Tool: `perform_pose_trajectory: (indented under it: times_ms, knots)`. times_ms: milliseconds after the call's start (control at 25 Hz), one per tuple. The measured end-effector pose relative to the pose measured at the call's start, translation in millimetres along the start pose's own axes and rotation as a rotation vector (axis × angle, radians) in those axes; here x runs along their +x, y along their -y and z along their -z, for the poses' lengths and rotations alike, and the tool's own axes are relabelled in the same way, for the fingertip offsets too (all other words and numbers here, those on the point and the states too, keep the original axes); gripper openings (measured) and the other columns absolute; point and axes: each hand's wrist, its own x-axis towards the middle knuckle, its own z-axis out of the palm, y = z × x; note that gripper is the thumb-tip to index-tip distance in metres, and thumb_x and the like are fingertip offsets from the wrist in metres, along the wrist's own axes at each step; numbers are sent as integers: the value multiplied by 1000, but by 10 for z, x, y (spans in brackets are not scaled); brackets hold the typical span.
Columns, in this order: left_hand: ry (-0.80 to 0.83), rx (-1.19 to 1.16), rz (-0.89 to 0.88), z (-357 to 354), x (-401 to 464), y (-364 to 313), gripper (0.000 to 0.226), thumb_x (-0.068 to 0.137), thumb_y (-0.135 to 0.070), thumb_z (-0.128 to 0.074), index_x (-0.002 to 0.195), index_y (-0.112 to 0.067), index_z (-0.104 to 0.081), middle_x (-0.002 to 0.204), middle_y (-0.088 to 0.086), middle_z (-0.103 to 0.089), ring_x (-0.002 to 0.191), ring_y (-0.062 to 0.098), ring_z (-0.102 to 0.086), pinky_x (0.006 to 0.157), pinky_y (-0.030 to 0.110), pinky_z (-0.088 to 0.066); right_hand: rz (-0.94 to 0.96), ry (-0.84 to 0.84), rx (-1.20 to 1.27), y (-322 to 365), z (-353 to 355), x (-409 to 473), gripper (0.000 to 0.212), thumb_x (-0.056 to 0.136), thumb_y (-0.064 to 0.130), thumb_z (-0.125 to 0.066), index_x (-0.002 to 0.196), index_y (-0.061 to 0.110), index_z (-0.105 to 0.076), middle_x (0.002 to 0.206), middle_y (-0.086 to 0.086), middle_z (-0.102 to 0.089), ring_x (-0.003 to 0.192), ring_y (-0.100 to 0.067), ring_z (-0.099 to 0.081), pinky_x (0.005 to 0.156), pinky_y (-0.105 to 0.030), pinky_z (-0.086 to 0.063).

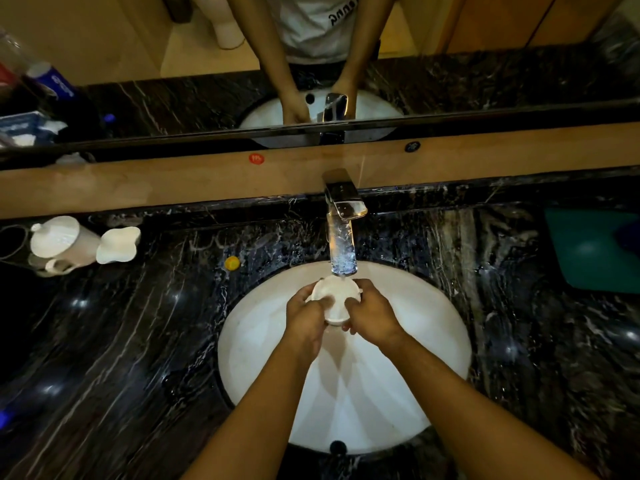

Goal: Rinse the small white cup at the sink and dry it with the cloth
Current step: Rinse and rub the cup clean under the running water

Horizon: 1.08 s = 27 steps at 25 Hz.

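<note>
Small white cup was under the running tap, over the sink. Left hand and right hand each had a grip curled round its sides, mouth tilted to the stream. Likely light, rigid, breakable, slick when wet; best held by the wall, both sides. Teal cloth lay on the worktop, well apart.

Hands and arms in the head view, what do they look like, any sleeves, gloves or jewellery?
Both forearms are bare up to the bottom edge of the picture, with no sleeves in sight. The left hand and right hand wear no gloves, and no rings, watch or bracelet show. The mirror shows a white short-sleeved shirt with dark lettering.
</note>
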Motion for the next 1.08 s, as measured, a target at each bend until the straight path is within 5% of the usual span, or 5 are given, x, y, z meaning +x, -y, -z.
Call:
perform_pose_trajectory:
  times_ms: [360, 600, 800, 920, 1080]
  knots:
    - [-36, 31, -119, -107, 82, 106, 23, 97, -3, -58, 102, -18, -76, 104, 17, -77, 91, 38, -73, 69, 47, -61, -6, -113, 8, -5, -28, 56, 21, 102, 31, -52, 107, 11, -48, 89, -9, -71, 63, -29, -73, 54, -39, -59]
    - [27, 272, -213, -107, 93, 22, 29, 95, 6, -54, 103, -16, -73, 96, 7, -75, 89, 27, -70, 66, 26, -54, 73, -119, -719, 1, 162, 200, 43, 100, 50, -46, 104, 12, -66, 103, -11, -72, 95, -33, -67, 73, -36, -51]
    - [12, 137, -142, -41, 80, -17, 31, 88, 7, -63, 115, -10, -64, 114, 18, -71, 101, 36, -69, 62, 35, -59, 3, -53, -404, -98, 11, 240, 40, 105, 30, -41, 103, 0, -68, 103, -20, -74, 85, -31, -68, 69, -31, -45]
    - [-15, 150, -179, 32, 122, 0, 25, 90, 6, -63, 104, -14, -67, 108, 16, -73, 105, 40, -69, 83, 50, -61, -99, 18, -118, -153, -47, 226, 31, 100, 19, -43, 101, 0, -67, 89, -16, -76, 58, -16, -62, 61, -29, -50]
    - [5, 243, -269, 52, 102, -7, 16, 99, -12, -61, 95, -23, -72, 97, 8, -77, 91, 32, -74, 78, 51, -63, 13, -20, -254, -146, -41, 240, 21, 96, 20, -48, 112, 11, -58, 94, -15, -74, 69, -27, -72, 57, -33, -56]
